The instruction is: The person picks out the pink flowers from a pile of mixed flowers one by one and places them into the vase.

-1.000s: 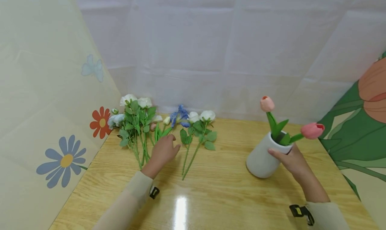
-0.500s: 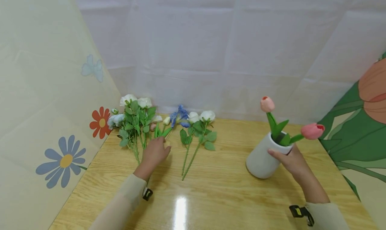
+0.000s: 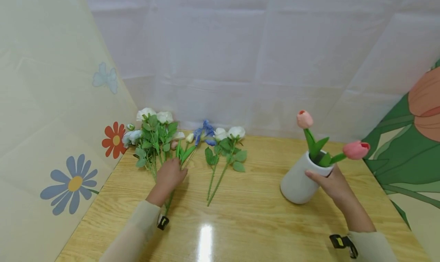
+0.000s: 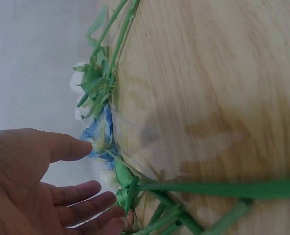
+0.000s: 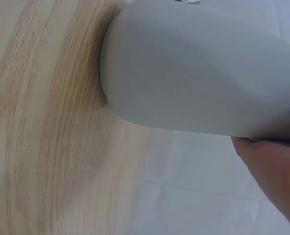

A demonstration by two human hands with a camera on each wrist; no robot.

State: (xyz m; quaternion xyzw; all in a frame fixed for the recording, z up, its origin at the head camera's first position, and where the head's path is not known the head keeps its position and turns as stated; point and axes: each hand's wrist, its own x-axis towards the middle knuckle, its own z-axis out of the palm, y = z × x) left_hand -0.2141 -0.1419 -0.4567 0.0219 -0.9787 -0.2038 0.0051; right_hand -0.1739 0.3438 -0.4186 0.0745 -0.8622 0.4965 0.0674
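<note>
My right hand [image 3: 335, 183] grips the white vase [image 3: 297, 181] near its rim, thumb on the front side. Tilted to the right, the vase keeps its base edge at the table and carries a light pink tulip [image 3: 304, 119] and a darker pink tulip [image 3: 356, 150]. My left hand [image 3: 169, 174] is over the green stems at the left, beside a white tulip bud [image 3: 190, 138]. In the left wrist view its thumb and fingers are spread apart, fingertips right at the green stems [image 4: 184, 215].
White roses [image 3: 165, 117] and a pale blue flower [image 3: 132, 137] lie in a leafy cluster at the back left. A blue flower [image 3: 206, 131] and two stems of white roses [image 3: 236, 132] lie mid-table [image 3: 247, 223]. A white cloth backdrop [image 3: 213, 55] stands behind.
My left hand has moved left and slightly toward me, from beside the middle stems to over the left cluster's stems. The right hand and the vase have hardly moved.
</note>
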